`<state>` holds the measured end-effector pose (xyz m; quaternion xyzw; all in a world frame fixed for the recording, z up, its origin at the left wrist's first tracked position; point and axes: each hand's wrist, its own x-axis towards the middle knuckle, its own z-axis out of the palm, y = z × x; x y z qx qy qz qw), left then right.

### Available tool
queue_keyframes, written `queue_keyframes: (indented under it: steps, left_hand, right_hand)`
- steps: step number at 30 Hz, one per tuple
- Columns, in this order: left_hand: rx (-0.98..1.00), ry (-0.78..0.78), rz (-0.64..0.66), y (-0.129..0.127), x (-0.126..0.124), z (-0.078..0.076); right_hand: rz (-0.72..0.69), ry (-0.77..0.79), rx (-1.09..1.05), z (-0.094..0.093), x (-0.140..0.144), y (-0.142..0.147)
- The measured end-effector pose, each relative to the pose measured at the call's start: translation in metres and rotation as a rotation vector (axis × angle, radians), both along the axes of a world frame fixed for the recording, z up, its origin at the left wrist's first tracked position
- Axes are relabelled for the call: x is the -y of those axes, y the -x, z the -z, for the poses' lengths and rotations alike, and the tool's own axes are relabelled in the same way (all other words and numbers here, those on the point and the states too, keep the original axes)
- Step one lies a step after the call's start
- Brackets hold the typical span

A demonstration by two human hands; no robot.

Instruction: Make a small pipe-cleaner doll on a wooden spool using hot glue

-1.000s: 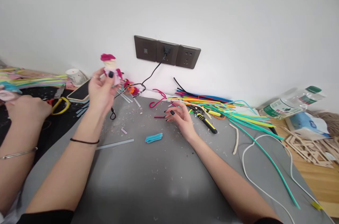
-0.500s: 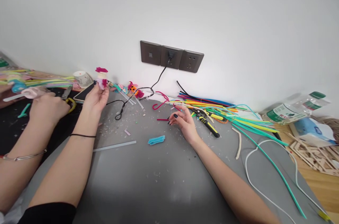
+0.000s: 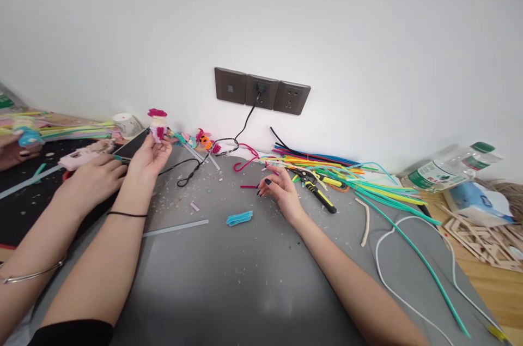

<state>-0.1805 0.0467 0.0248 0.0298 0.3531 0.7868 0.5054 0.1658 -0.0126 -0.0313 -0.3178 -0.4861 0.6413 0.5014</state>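
Note:
My left hand (image 3: 147,163) pinches a small pipe-cleaner doll (image 3: 157,123) with a magenta hat and holds it upright at the table's back left. Another person's hand (image 3: 92,177), with a silver bracelet on the wrist, holds a pink glue gun (image 3: 81,157) whose nozzle points at my left hand. My right hand (image 3: 281,190) rests on the grey mat (image 3: 245,291), fingers loosely curled and apart, holding nothing. Its fingertips lie beside a short magenta pipe-cleaner piece (image 3: 248,186). A folded blue pipe cleaner (image 3: 239,218) lies just to the front left of that hand.
Yellow-handled pliers (image 3: 321,193) and a heap of coloured pipe cleaners (image 3: 327,163) lie to the right. A black cable runs from the wall sockets (image 3: 261,90). A phone (image 3: 131,145), a plastic bottle (image 3: 449,169), wooden pieces (image 3: 482,237) and a white cord (image 3: 379,264) are also on the table.
My left hand has lowered the doll from mid-air to just above the table at the back left. The other person's hand has brought a pink glue gun up to it. My right hand has barely moved.

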Motion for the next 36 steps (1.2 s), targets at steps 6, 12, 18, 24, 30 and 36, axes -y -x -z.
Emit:
queue_keyframes:
  steps: [6, 12, 18, 24, 30, 36]
  left_hand:
    - [0.01, -0.008, 0.01, -0.016, 0.008, -0.01]
    - [0.035, -0.054, 0.012, -0.04, 0.014, -0.022]
    - [0.023, -0.021, 0.033, -0.057, 0.016, -0.029]
    - [-0.112, -0.128, 0.103, -0.083, 0.026, -0.028]
    - [-0.257, -0.201, 0.371, -0.137, 0.041, -0.01]
    - [-0.286, -0.204, 0.575, -0.185, 0.05, 0.025]
  right_hand:
    - [0.002, 0.006, 0.001, -0.001, -0.001, 0.0]
    - [-0.008, 0.0, 0.011, -0.001, 0.0, 0.0]
    - [-0.014, -0.001, 0.005, 0.0, -0.001, 0.001]
    - [-0.016, -0.005, 0.017, -0.002, -0.001, 0.0]
    - [0.041, -0.033, 0.016, -0.005, 0.002, 0.002]
    - [0.174, -0.079, -0.007, -0.007, 0.0, 0.003]
